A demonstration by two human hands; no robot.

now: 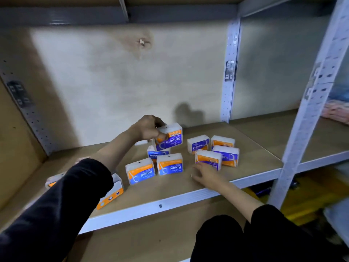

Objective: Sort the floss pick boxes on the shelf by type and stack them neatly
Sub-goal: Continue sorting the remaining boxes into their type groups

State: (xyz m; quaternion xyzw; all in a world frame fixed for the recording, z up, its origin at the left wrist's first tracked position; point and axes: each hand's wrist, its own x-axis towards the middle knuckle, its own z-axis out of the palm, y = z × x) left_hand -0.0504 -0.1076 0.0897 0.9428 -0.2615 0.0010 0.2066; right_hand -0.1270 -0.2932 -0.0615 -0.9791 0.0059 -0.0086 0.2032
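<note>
Several white, orange and blue floss pick boxes lie on the wooden shelf (170,190). My left hand (149,127) grips a "Smooth" box (170,138), held tilted above a "Round" box (157,153). Two more "Round" boxes (140,173) (170,164) stand side by side in front. To the right is a cluster of "Smooth" boxes (198,144) (222,141) (227,155). My right hand (205,174) rests on the shelf with relaxed fingers, touching the nearest "Smooth" box (207,159). More boxes (111,195) lie at the left, partly hidden behind my left sleeve.
A white metal upright (229,72) stands at the back right and another (306,110) at the front right. The shelf's white front rail (160,205) runs below the boxes. Pink packs (338,112) sit on the neighbouring shelf at the far right.
</note>
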